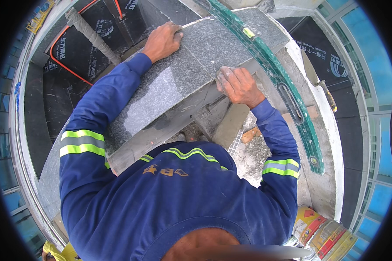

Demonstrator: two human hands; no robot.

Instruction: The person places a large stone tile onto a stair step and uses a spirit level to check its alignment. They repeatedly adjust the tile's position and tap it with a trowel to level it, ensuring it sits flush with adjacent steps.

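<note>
A speckled grey stone slab [196, 54] lies across the top of a low wall in front of me, partly in bright light. My left hand [163, 41] is closed over its far edge, fingers bent. At the near edge, my right hand [239, 86] grips the slab with curled fingers; the fingertips are pressed close to a joint line. A long green spirit level [272, 65] slants over the stonework right of both hands, from the far side down toward the right. Neither hand touches it. The undersides of the slab edges are hidden by my fingers.
Behind the slab stand a wrapped grey pipe [91, 35] and an orange cable [56, 48] over black membrane sheeting [61, 87]. A tool with a yellow handle [329, 96] rests on the right ledge. Yellow and red buckets [322, 235] stand at lower right. Rubble [257, 154] lies below the slab.
</note>
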